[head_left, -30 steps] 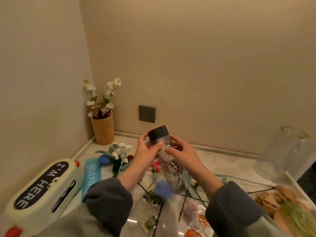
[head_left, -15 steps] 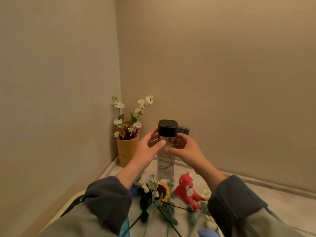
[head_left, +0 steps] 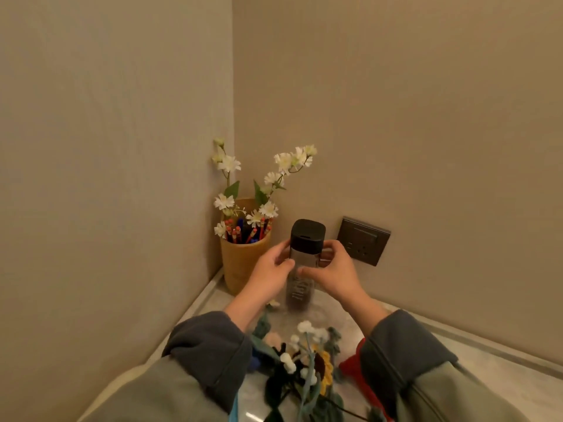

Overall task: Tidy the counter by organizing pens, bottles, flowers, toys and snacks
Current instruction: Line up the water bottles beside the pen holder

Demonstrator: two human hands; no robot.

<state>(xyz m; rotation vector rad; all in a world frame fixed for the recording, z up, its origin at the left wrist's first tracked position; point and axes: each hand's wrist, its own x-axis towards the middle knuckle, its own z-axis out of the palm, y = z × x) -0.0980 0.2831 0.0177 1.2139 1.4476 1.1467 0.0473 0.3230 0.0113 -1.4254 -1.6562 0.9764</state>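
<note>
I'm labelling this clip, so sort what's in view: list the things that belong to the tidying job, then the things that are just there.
Belong to the job: clear bottle, gripped by left hand and right hand; pens and white flowers in the tan cup; knitted flowers and red toy on the counter.
Just there: wall socket; walls.

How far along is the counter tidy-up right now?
Done: pens and white flowers stand in the tan cup. In hand: the left hand and right hand hold the black-capped bottle upright beside it. Left: crochet flowers and a red toy lie loose on the counter.
</note>
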